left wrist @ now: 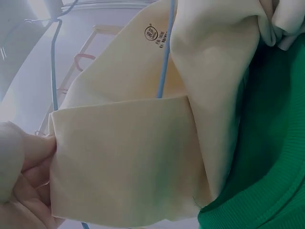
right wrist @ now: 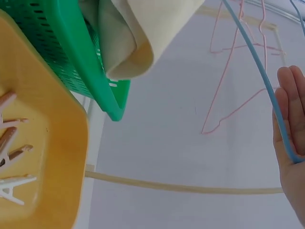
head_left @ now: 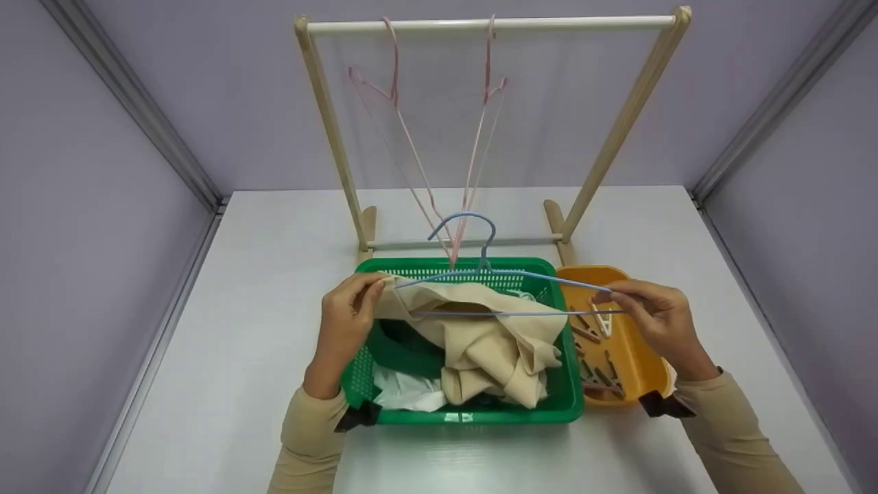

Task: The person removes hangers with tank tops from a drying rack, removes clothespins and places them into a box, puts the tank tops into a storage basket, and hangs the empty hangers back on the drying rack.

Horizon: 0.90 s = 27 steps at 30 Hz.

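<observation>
My left hand (head_left: 343,319) pinches the edge of a beige garment (head_left: 490,353) between thumb and fingers. A blue hanger (head_left: 525,274) has its left end inside the garment's opening, where a printed label (left wrist: 151,33) shows in the left wrist view. At the hanger's other end, my right hand (head_left: 664,319) holds the bare corner; in the right wrist view the blue wire lies against the palm. The hanger's hook points up and away. The rest of the garment hangs bunched over the green basket (head_left: 480,416).
Dark green cloth (head_left: 405,346) and white cloth (head_left: 408,390) lie in the basket. To its right, a yellow bin (head_left: 645,363) holds several clothespins (head_left: 603,322). Behind stands a wooden rack with a white rail (head_left: 576,24), from which pink hangers (head_left: 411,140) hang.
</observation>
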Tool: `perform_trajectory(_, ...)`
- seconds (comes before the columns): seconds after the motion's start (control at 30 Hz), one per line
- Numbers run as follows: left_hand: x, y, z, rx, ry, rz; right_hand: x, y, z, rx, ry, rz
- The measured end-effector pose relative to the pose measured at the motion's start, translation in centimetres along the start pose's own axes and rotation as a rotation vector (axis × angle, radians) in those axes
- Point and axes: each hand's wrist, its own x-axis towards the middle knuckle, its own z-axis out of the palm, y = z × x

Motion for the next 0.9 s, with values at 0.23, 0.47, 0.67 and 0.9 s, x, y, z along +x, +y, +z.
perform_trajectory(0.23,-0.2,-0.4,-0.4,0.013,0.014,-0.015,-0.2,-0.3,-1.2,0.053,0.03,-0.023)
perform_trajectory(0.47,-0.4,-0.9,-0.6,0.049,0.009,-0.013,-0.4,-0.6,-2.5,0.106,0.042,-0.054)
perform_trajectory(0.67,-0.4,-1.2,-0.7,0.086,0.004,-0.004,-0.7,-0.8,-3.7,0.153,0.054,-0.07)
perform_trajectory(0.9,-0.4,-1.5,-0.9,0.115,0.007,-0.032,-1.1,-1.3,-4.9,0.171,0.075,-0.075)
